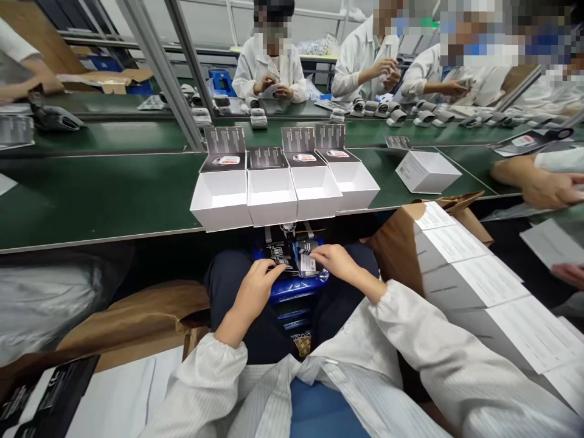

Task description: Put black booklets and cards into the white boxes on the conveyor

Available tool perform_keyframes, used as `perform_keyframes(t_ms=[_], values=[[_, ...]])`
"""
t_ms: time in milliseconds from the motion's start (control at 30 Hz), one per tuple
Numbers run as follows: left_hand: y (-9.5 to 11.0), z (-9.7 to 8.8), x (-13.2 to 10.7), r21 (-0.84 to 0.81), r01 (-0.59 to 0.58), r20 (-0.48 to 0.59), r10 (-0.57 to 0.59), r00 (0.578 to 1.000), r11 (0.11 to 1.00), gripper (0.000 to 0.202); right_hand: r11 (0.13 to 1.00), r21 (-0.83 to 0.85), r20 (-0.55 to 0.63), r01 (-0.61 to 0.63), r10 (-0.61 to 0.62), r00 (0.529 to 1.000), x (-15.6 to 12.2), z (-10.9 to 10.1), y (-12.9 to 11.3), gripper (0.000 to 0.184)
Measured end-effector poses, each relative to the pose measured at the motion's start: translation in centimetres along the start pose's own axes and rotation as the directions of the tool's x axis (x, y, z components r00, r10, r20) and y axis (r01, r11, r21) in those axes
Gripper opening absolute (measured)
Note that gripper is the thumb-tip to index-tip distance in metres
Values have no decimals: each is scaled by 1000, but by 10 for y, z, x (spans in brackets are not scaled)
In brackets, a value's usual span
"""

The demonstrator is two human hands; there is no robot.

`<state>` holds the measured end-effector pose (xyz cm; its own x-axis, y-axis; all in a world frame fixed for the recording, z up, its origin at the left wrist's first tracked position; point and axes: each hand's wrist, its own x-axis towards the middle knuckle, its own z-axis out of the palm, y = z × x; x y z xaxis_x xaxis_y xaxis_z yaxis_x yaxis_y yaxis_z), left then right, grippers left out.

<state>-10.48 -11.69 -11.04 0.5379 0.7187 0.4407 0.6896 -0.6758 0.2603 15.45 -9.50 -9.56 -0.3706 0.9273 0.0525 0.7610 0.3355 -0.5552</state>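
Observation:
Between my knees, a blue plastic stool or crate bears black printed cards and a smaller card with a pale label. My left hand is at the left edge of the black cards, thumb and forefinger slightly apart and fingertips against them. With its fingertips, my right hand pinches the right side of the pale-labelled card. On the bench edge just beyond stand several white boxes in a row, their black printed lids tipped back and their insides facing up.
A green bench runs across in front, with another white box farther right. A carton of stacked white boxes is at my right, an open carton at my left. Co-workers sit opposite; another person's hand is at right.

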Motion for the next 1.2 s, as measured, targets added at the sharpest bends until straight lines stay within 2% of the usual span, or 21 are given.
perform_keyframes(t_ms=[33, 100, 167, 200, 267, 300, 333, 367, 400, 467, 500, 567, 600, 633, 733, 767, 833, 900, 1000, 1100, 1200], values=[[6, -10, 3, -25, -30, -66, 29, 997, 999, 46, 999, 28, -56, 29, -27, 998, -3, -7, -15, 22], [16, -33, 12, -47, -78, -226, 66, 972, 996, 45, 981, 42, -105, 192, -186, 977, -5, -20, -51, 25], [20, -61, 23, 0, -50, -413, 46, 910, 999, 44, 925, -16, -133, 380, -378, 916, 4, -32, -90, 27], [19, -74, 28, 33, 4, -509, 13, 861, 999, 45, 894, -68, -170, 444, -449, 877, 15, -37, -107, 29], [10, -96, 34, 54, 154, -679, -77, 730, 987, 47, 850, -176, -271, 497, -527, 805, 51, -45, -135, 32], [4, -104, 34, 34, 211, -735, -119, 668, 977, 47, 841, -217, -307, 496, -541, 783, 74, -47, -145, 34], [-3, -108, 33, 5, 241, -760, -153, 631, 970, 43, 835, -248, -313, 491, -549, 775, 96, -50, -152, 33], [-9, -109, 29, -23, 251, -750, -183, 636, 968, 38, 829, -269, -292, 490, -555, 779, 117, -51, -155, 32], [-13, -105, 23, -40, 250, -704, -205, 680, 967, 31, 820, -283, -254, 497, -564, 786, 133, -52, -155, 30], [-17, -87, 7, -56, 229, -525, -223, 821, 972, 21, 792, -288, -191, 539, -599, 778, 145, -49, -144, 29], [-17, -73, -1, -68, 218, -415, -227, 881, 974, 21, 780, -277, -198, 561, -617, 761, 139, -46, -133, 29], [-12, -42, -16, -103, 199, -229, -218, 949, 975, 26, 784, -247, -266, 570, -620, 738, 110, -36, -103, 30], [-8, -27, -20, -112, 188, -153, -204, 967, 976, 29, 804, -239, -283, 544, -594, 753, 91, -29, -85, 29], [-5, -12, -22, -107, 183, -79, -192, 978, 977, 34, 834, -246, -266, 495, -549, 792, 70, -21, -65, 27], [0, 21, -18, 9, 204, 148, -203, 968, 979, 51, 878, -384, -56, 286, -332, 942, 20, 5, -14, 23], [0, 28, -14, 65, 213, 214, -222, 951, 975, 55, 865, -441, 21, 239, -256, 967, 8, 14, -2, 26], [-2, 36, -6, 153, 207, 293, -244, 924, 966, 61, 833, -510, 133, 214, -169, 977, -5, 30, 12, 28], [-5, 38, -2, 185, 164, 303, -215, 928, 969, 58, 822, -518, 188, 236, -159, 969, -11, 40, 16, 20], [-9, 32, -4, 163, 94, 249, -133, 959, 982, 47, 843, -500, 200, 201, -113, 973, -9, 43, 12, 18], [-9, 23, -9, 99, 54, 141, -68, 988, 994, 42, 871, -479, 164, 110, -34, 986, -2, 35, 12, 16], [-3, 9, -9, 22, 14, -22, -13, 1000, 1000, 43, 937, -349, 109, 24, 16, 994, 2, 19, 7, 17]])
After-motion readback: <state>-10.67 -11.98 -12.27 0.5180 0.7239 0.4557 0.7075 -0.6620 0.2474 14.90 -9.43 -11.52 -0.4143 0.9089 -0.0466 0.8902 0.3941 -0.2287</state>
